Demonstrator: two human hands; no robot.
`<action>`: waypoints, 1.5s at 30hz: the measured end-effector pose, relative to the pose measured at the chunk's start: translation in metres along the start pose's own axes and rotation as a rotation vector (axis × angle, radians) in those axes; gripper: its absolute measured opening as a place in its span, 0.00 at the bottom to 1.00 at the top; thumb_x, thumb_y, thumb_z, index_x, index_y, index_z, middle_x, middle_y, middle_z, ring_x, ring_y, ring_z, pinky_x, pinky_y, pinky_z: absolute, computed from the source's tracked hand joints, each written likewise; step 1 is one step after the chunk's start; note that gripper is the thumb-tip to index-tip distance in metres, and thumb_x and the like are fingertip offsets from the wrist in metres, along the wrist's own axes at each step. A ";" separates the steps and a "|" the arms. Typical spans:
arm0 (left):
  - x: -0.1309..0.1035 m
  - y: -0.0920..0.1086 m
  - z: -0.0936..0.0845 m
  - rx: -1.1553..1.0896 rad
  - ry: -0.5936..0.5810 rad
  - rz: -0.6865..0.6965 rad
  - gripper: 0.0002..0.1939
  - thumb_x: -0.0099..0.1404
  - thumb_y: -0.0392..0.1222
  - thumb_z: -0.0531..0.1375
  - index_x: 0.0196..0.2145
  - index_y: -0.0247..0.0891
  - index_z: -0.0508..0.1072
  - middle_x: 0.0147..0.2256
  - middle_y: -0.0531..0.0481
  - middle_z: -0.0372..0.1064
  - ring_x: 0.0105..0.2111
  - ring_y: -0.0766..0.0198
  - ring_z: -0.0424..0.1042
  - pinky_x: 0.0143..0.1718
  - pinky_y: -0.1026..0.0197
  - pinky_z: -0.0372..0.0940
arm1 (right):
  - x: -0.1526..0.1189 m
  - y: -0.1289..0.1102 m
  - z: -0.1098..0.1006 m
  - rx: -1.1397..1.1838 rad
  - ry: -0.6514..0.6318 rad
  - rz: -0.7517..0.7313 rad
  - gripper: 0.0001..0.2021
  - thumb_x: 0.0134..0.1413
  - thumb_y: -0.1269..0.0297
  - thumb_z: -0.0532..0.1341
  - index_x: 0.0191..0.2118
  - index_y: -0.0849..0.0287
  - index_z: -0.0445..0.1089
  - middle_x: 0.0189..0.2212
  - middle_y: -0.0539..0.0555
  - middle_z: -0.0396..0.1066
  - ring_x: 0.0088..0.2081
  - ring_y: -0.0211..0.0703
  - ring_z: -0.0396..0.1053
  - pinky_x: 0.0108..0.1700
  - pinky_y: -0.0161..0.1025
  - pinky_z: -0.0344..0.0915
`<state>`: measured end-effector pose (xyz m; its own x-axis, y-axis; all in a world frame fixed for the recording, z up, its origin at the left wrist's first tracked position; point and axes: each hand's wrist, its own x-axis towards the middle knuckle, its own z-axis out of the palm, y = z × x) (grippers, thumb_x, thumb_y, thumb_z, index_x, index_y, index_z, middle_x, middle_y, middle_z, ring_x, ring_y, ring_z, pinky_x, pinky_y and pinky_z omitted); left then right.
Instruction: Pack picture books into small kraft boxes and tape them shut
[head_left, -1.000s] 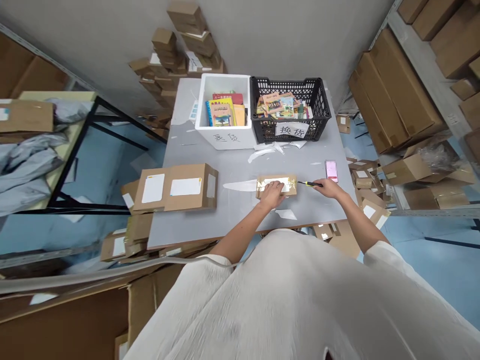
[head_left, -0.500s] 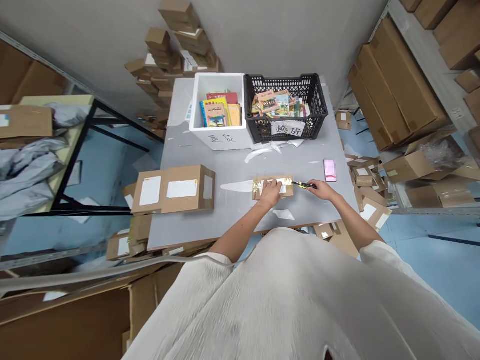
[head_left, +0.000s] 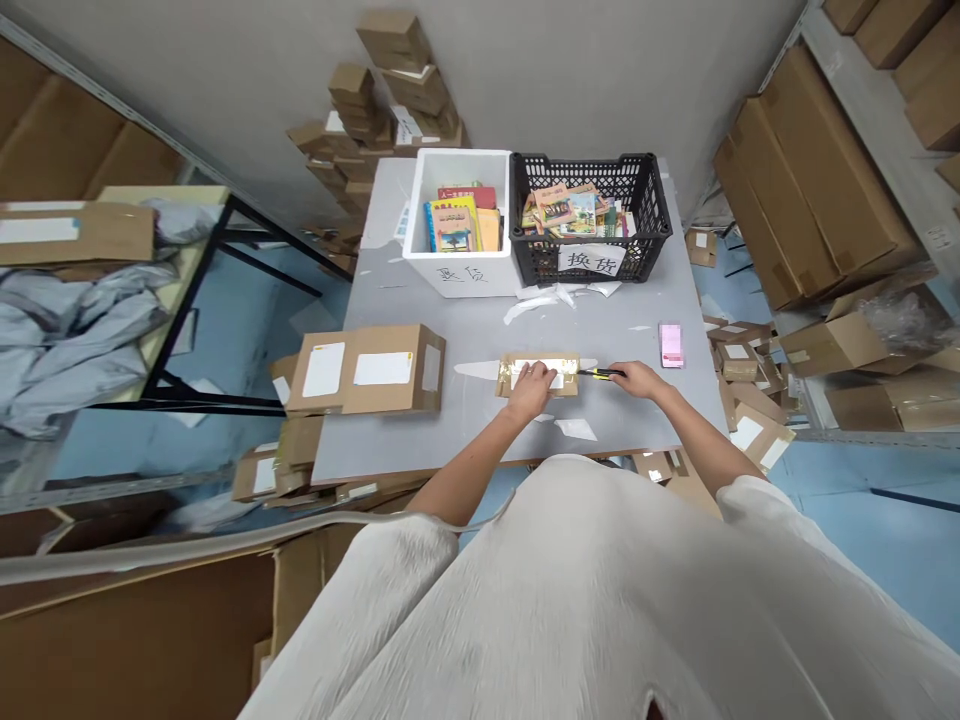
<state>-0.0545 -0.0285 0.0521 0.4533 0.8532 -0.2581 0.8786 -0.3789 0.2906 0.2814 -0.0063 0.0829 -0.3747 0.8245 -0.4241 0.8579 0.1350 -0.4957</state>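
Note:
A small taped cardboard box (head_left: 568, 382) with a white label lies on the grey table (head_left: 480, 440) in front of me. My left hand (head_left: 533, 388) rests over its left half, fingers bent and thumb apart, holding it down. My right hand (head_left: 636, 379) is closed around a black and yellow utility knife (head_left: 600, 374). The blade end meets the right end of the box; I cannot tell whether it is in the cardboard. Scraps of white paper (head_left: 576, 429) lie near the box.
Two larger labelled boxes (head_left: 382, 368) stand at the left. Behind are a white foam bin (head_left: 465, 275) and a black crate (head_left: 651, 240), both holding books. A phone (head_left: 671, 344) lies at the right. Shelves and stacked boxes flank the table.
The view has shifted, so the table appears further right. Against the table, the small box, my hands and the knife have moved slightly left. Both hands keep their hold.

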 end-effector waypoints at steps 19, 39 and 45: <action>-0.005 0.005 -0.008 -0.002 -0.023 -0.010 0.26 0.73 0.37 0.64 0.67 0.46 0.72 0.74 0.34 0.62 0.72 0.40 0.68 0.75 0.37 0.62 | 0.023 -0.015 0.019 0.036 0.012 0.017 0.18 0.77 0.59 0.59 0.62 0.50 0.83 0.52 0.57 0.86 0.49 0.54 0.79 0.45 0.39 0.69; -0.001 0.005 -0.010 -0.016 -0.034 -0.007 0.28 0.73 0.38 0.63 0.69 0.44 0.71 0.74 0.33 0.62 0.74 0.40 0.65 0.77 0.38 0.57 | -0.024 -0.009 0.030 0.516 -0.143 0.108 0.22 0.71 0.40 0.61 0.41 0.55 0.77 0.29 0.49 0.77 0.26 0.38 0.67 0.28 0.34 0.62; 0.005 0.010 -0.014 -0.114 0.078 -0.054 0.35 0.79 0.43 0.56 0.79 0.38 0.59 0.72 0.31 0.66 0.73 0.40 0.66 0.75 0.40 0.59 | -0.034 -0.006 0.036 0.561 0.068 0.144 0.21 0.76 0.43 0.59 0.54 0.56 0.76 0.40 0.54 0.84 0.35 0.43 0.78 0.38 0.36 0.73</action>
<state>-0.0458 -0.0229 0.0664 0.3891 0.8981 -0.2049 0.8765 -0.2925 0.3822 0.2766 -0.0547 0.0730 -0.2282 0.8491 -0.4765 0.5742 -0.2778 -0.7701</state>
